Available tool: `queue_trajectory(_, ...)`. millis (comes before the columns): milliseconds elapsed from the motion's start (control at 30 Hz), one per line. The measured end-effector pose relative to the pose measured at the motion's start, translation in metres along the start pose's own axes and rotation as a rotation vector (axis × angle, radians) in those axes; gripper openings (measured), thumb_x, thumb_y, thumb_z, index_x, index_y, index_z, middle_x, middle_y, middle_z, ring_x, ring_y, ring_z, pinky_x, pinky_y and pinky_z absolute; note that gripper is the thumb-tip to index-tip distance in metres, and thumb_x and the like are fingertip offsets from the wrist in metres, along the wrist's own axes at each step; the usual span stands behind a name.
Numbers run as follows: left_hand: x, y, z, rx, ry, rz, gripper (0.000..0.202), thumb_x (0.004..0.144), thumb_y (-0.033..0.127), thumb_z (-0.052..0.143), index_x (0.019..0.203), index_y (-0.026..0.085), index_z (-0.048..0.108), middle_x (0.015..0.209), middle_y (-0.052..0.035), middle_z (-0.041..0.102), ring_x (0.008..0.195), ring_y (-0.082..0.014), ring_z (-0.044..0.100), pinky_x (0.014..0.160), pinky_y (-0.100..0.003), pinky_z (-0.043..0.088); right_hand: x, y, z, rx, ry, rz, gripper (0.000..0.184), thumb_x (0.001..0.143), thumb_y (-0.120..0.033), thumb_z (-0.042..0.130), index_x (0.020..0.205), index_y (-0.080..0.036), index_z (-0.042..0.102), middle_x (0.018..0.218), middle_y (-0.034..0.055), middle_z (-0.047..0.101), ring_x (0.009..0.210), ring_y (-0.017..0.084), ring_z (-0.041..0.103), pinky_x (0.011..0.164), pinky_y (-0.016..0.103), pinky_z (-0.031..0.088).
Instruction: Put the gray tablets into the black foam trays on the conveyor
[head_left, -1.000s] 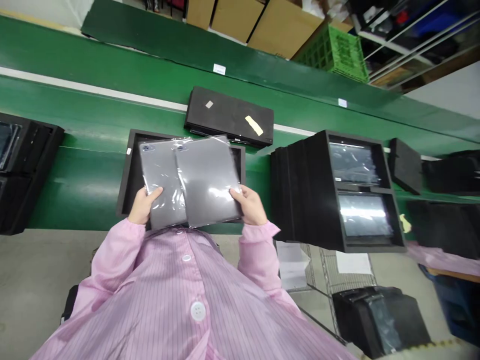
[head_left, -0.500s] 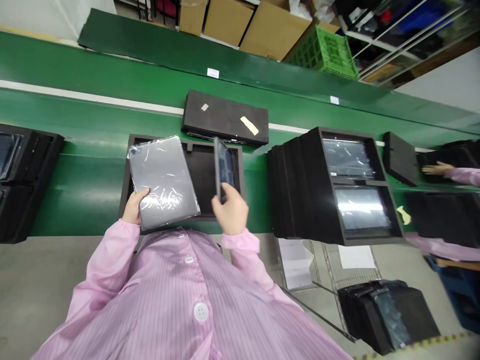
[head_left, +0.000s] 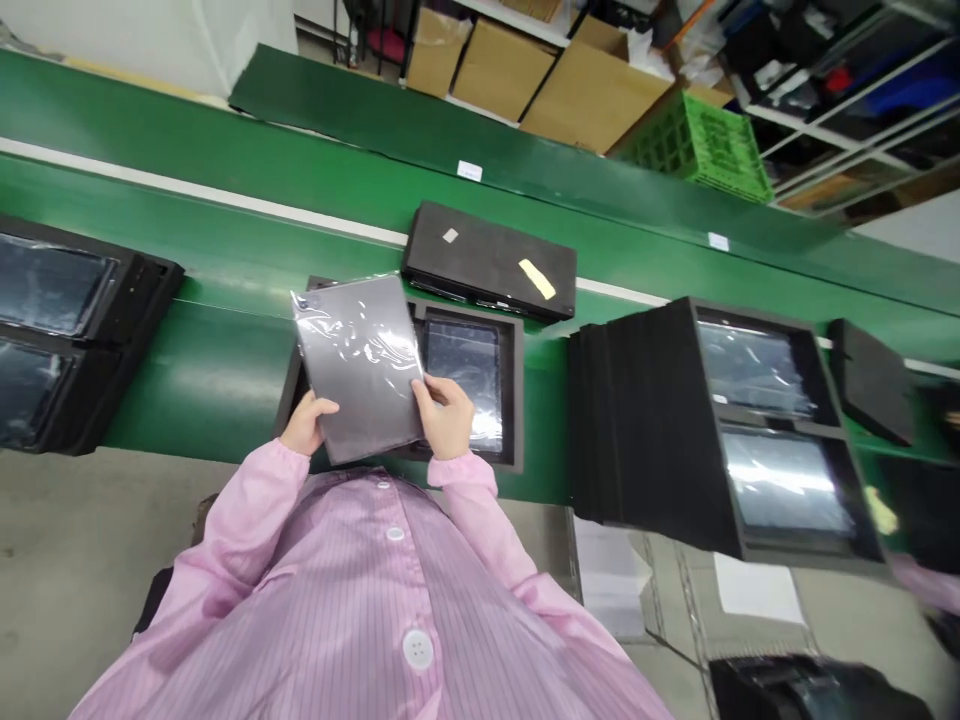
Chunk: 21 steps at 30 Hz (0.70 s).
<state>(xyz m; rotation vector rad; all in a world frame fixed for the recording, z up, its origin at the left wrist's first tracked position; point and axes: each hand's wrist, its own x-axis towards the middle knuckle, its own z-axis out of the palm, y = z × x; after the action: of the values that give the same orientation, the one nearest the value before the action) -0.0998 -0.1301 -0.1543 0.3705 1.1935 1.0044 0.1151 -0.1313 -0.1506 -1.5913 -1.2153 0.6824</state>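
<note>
A grey tablet [head_left: 364,360] in a clear plastic wrapper is held tilted, back side up, in front of my body. My left hand [head_left: 304,424] grips it at the lower left edge, thumb on top. At its right edge, the fingers of my right hand [head_left: 448,418] pinch the wrapped tablet too. Beneath is a black foam tray [head_left: 513,395]; a second tablet [head_left: 469,355] lies screen up in the tray's right compartment. The left compartment is mostly hidden behind the held tablet.
Behind the tray lies a closed black foam case [head_left: 487,255] with tape pieces. To the right stands a tall stack of foam trays [head_left: 630,420] with wrapped tablets in the top one. More trays [head_left: 135,350] sit at left on the green belt [head_left: 217,370]. A green crate [head_left: 720,145] stands beyond.
My right hand has put the second tablet down into the right compartment and moved to the right edge of the held one. The camera view has shifted left.
</note>
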Motion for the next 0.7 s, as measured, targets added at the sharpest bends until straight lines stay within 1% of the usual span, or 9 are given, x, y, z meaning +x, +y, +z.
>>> queue_trajectory(100,0.002,-0.004,0.0,-0.011,-0.028,0.012,0.032,0.042,0.021,0.06,0.073,0.018,0.062,0.064,0.0018,0.065,0.065,-0.0179,0.061,0.063,-0.031,0.047,0.003,-0.006,0.006,-0.156,0.144,-0.283,0.019,0.087,-0.03,0.066,0.074,-0.021,0.075,0.082,0.0093,0.077,0.092,0.027,0.073,0.09,0.047,0.058)
queue_trajectory(167,0.004,-0.005,0.001,-0.007,-0.036,0.025,0.031,0.043,0.021,0.058,0.073,0.018,0.062,0.065,0.0017,0.065,0.069,-0.0178,0.062,0.065,-0.03,0.047,-0.003,-0.016,0.015,-0.17,0.12,-0.409,0.018,0.088,-0.024,0.064,0.073,-0.022,0.074,0.082,0.0091,0.076,0.097,0.028,0.072,0.093,0.049,0.057)
queue_trajectory(200,0.004,-0.006,0.001,-0.001,-0.042,0.031,0.029,0.044,0.021,0.059,0.073,0.019,0.062,0.065,0.0022,0.064,0.07,-0.017,0.061,0.065,-0.029,0.047,-0.01,-0.024,0.021,-0.14,0.053,-0.451,0.018,0.089,-0.021,0.063,0.076,-0.022,0.074,0.084,0.0088,0.077,0.098,0.027,0.072,0.093,0.048,0.057)
queue_trajectory(267,0.004,-0.007,0.002,0.021,-0.057,0.033,0.025,0.047,0.021,0.062,0.072,0.019,0.062,0.062,0.0038,0.061,0.067,-0.0149,0.057,0.064,-0.028,0.045,-0.029,-0.039,0.035,-0.013,-0.215,-0.53,0.018,0.091,-0.017,0.061,0.082,-0.024,0.074,0.088,0.0072,0.077,0.099,0.024,0.072,0.093,0.043,0.058)
queue_trajectory(367,0.005,-0.007,0.002,0.051,-0.076,0.036,0.019,0.049,0.017,0.064,0.067,0.02,0.06,0.061,0.0052,0.06,0.063,-0.0124,0.052,0.062,-0.027,0.043,-0.061,-0.055,0.055,0.23,-0.759,-0.633,0.016,0.093,-0.019,0.061,0.088,-0.025,0.074,0.091,0.0047,0.078,0.1,0.019,0.073,0.094,0.034,0.06)
queue_trajectory(400,0.005,-0.007,0.002,0.049,-0.079,0.041,0.018,0.049,0.016,0.063,0.066,0.02,0.06,0.061,0.0055,0.06,0.062,-0.012,0.05,0.063,-0.027,0.043,-0.068,-0.057,0.059,0.285,-0.889,-0.636,0.014,0.094,-0.02,0.061,0.089,-0.023,0.074,0.092,0.005,0.078,0.101,0.018,0.073,0.094,0.032,0.06)
queue_trajectory(467,0.005,-0.007,0.004,0.025,-0.088,0.046,0.02,0.048,0.018,0.06,0.067,0.02,0.059,0.061,0.0058,0.059,0.061,-0.0115,0.05,0.063,-0.027,0.044,-0.076,-0.056,0.062,0.354,-1.032,-0.596,0.011,0.094,-0.022,0.063,0.088,-0.02,0.072,0.094,0.0067,0.078,0.102,0.017,0.074,0.094,0.03,0.06)
queue_trajectory(600,0.002,-0.007,0.007,-0.015,-0.126,0.016,0.02,0.045,0.018,0.059,0.065,0.019,0.057,0.053,0.0066,0.053,0.053,-0.0098,0.046,0.057,-0.025,0.039,-0.077,-0.05,0.056,0.479,-1.099,-0.482,0.015,0.092,-0.027,0.065,0.083,-0.018,0.071,0.092,0.0077,0.078,0.096,0.017,0.075,0.092,0.029,0.062)
queue_trajectory(700,0.001,-0.006,0.006,-0.027,-0.142,0.0,0.019,0.044,0.015,0.058,0.063,0.019,0.058,0.052,0.0063,0.053,0.052,-0.0089,0.045,0.054,-0.024,0.036,-0.076,-0.054,0.047,0.535,-1.064,-0.408,0.017,0.092,-0.03,0.067,0.081,-0.018,0.072,0.09,0.0082,0.078,0.093,0.018,0.076,0.089,0.03,0.063)
